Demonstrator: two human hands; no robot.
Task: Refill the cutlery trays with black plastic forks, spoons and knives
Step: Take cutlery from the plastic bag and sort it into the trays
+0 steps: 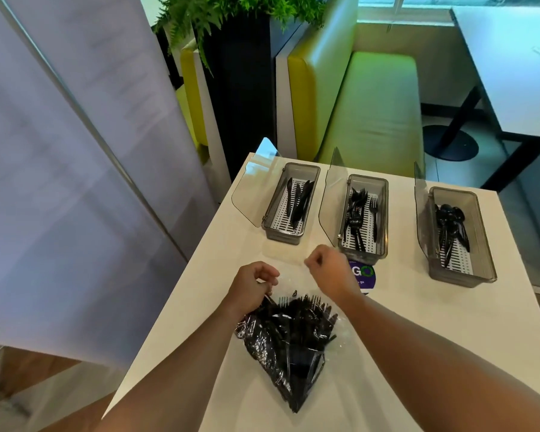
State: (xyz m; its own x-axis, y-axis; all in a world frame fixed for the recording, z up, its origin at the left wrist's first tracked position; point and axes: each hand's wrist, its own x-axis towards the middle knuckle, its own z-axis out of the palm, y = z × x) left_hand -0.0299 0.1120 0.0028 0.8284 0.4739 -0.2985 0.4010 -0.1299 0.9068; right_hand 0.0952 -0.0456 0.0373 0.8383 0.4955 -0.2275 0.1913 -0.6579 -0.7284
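Note:
A clear plastic bag of black forks (289,341) lies on the white table (402,332) in front of me. My left hand (252,288) pinches the bag's mouth on its left side. My right hand (329,269) pinches the clear film on the right, pulling the mouth apart. Beyond stand three grey trays with their clear lids raised: the left tray (293,202) holds knives, the middle tray (364,215) holds forks, and the right tray (459,235) holds spoons.
A purple round sticker (367,277) lies on the table beside my right hand. A green bench seat (378,104) and a planter (240,88) stand behind the table. A frosted partition (75,151) rises on the left, another table (518,63) at far right.

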